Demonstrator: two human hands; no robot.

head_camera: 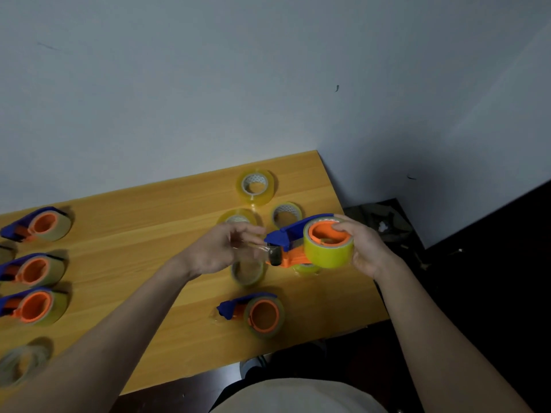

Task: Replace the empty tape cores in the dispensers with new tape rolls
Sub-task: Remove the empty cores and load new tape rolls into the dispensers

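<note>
Yellow-green tape roll (329, 251) sits on the orange hub of a blue and orange dispenser (293, 242), held in the air above the right end of the wooden surface (149, 234). Its long axis runs roughly left to right, the blue nose pointing left and the roll at the right end, hub opening facing up toward the camera. The right hand (365, 248) wraps the roll from the right, thumb hooked over the hub rim and fingers curled beneath; that grip is firm. The left hand (226, 247) reaches in from the left, forearm stretched across the surface, fingers bent toward the nose; it seems to pinch a clear strip of tape (256, 245) there, though blur makes this uncertain. Below lie a loaded dispenser (256, 314) and loose rolls (256, 186). Three more dispensers (35, 269) line the left edge, near an empty core (21, 365).
</note>
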